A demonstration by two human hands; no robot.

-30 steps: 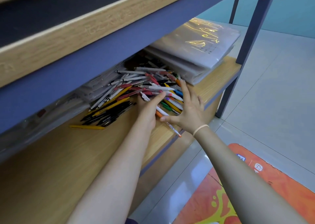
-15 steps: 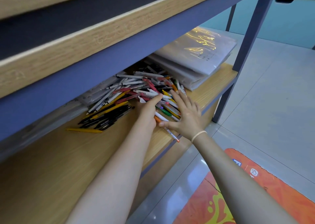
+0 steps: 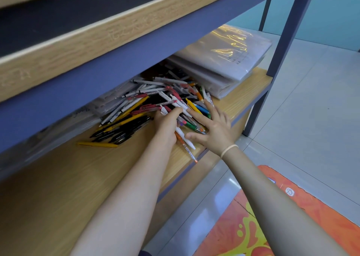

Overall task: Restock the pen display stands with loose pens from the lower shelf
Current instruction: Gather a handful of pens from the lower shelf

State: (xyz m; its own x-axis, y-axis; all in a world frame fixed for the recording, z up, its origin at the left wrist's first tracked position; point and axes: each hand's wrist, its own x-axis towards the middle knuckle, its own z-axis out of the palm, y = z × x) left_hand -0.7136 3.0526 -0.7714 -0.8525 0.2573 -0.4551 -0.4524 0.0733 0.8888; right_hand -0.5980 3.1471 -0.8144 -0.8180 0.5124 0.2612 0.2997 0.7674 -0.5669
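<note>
A heap of loose pens [image 3: 155,99], white, red, yellow and black, lies on the wooden lower shelf [image 3: 78,177]. My left hand [image 3: 167,123] rests on the near side of the heap, one digit lying straight across the white pens; its other fingers are hidden under the hand. My right hand [image 3: 212,127] lies flat with fingers spread on the pens at the heap's right side. An orange pen and a white pen [image 3: 185,138] stick out between the two hands, and one reaches past the shelf's front edge. No display stand is in view.
A stack of clear plastic sleeves [image 3: 224,60] lies right of the pens. A single yellow pen [image 3: 97,144] lies apart at the left. The upper shelf's blue beam [image 3: 116,60] hangs low above. A blue post [image 3: 280,47] stands right; an orange mat [image 3: 272,216] covers the floor.
Both hands have stayed on the heap and drawn slightly closer together. The right hand's fingers have slid back from the far pens toward the near side.
</note>
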